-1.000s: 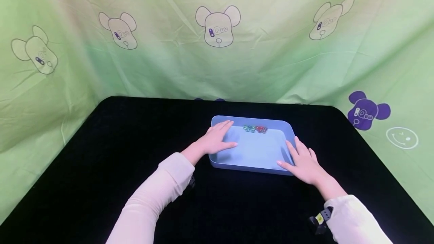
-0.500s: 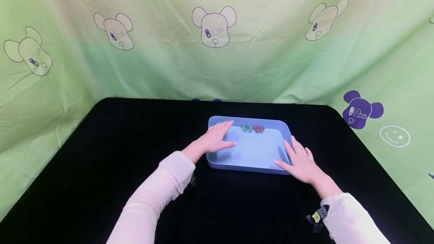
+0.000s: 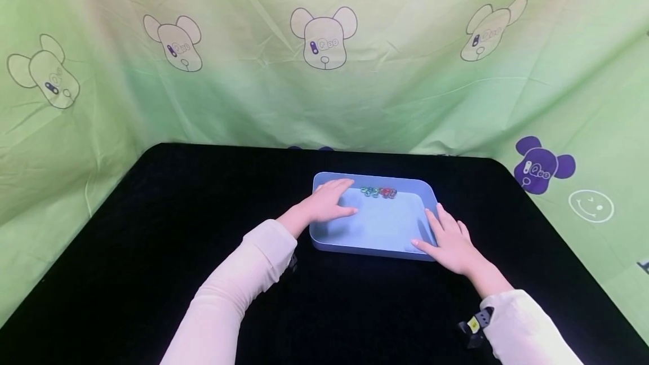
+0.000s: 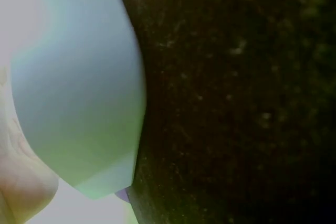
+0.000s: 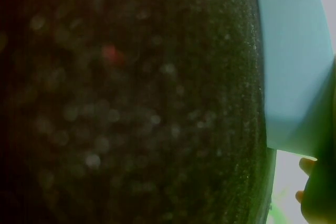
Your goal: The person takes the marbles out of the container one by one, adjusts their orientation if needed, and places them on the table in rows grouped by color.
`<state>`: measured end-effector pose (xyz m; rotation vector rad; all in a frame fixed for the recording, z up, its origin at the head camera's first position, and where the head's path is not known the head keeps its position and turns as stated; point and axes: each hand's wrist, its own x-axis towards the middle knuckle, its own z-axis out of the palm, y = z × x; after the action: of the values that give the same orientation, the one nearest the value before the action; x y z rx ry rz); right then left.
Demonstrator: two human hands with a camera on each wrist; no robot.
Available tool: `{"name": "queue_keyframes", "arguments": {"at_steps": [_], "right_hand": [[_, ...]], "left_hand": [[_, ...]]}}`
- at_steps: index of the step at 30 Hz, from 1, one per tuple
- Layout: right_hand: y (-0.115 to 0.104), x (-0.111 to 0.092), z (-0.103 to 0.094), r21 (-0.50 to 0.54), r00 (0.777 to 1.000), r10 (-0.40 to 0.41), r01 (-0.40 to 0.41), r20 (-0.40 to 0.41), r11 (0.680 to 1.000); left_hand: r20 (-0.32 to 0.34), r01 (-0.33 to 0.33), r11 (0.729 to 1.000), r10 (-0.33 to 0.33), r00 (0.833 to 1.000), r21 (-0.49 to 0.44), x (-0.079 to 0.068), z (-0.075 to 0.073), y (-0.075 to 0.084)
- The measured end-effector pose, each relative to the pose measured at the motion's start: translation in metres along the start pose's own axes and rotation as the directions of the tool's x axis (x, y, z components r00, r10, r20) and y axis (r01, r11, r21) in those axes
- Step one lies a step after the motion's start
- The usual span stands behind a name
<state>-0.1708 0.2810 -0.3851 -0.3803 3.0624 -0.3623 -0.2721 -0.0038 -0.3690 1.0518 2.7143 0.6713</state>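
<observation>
Blue tray (image 3: 390, 224): on the black tabletop (image 3: 324, 308), toward its far edge and right of its middle, between the two hands.
Left hand (image 3: 328, 203): over the tray's left edge, fingers straight, thumb spread inward.
Right hand (image 3: 453, 245): at the tray's right edge, by the near right corner, fingers spread.
Hands: well apart; contact with the rim, cannot tell.
Green glassy pieces (image 3: 370, 191), red glassy pieces (image 3: 387, 192): side by side along the tray's far edge, beyond both thumbs.
</observation>
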Motion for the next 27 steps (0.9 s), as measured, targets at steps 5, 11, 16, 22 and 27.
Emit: {"name": "queue_keyframes", "arguments": {"at_steps": [5, 11, 16, 22, 27], "right_hand": [[-0.001, 0.0, -0.001, -0.002, 1.0, 0.007, -0.007, -0.008, 1.0], [-0.001, -0.001, -0.001, -0.006, 1.0, 0.006, -0.006, -0.009, 1.0], [-0.001, 0.0, -0.001, -0.007, 1.0, 0.001, -0.001, -0.003, 1.0], [-0.001, 0.001, -0.002, 0.001, 1.0, 0.002, -0.002, -0.003, 1.0], [0.0, 0.0, 0.0, 0.005, 1.0, 0.01, -0.01, -0.001, 1.0]], "left_hand": [[0.001, -0.015, 1.0, 0.015, 1.0, -0.009, 0.003, -0.002, 0.001], [-0.004, -0.021, 1.0, 0.021, 1.0, -0.007, 0.006, -0.001, 0.002], [0.01, -0.005, 1.0, 0.005, 1.0, -0.003, 0.009, -0.001, 0.004], [0.026, 0.017, 1.0, -0.017, 1.0, -0.003, 0.016, -0.002, 0.006], [0.047, 0.012, 1.0, -0.011, 0.999, -0.02, 0.02, -0.001, 0.008]]}}
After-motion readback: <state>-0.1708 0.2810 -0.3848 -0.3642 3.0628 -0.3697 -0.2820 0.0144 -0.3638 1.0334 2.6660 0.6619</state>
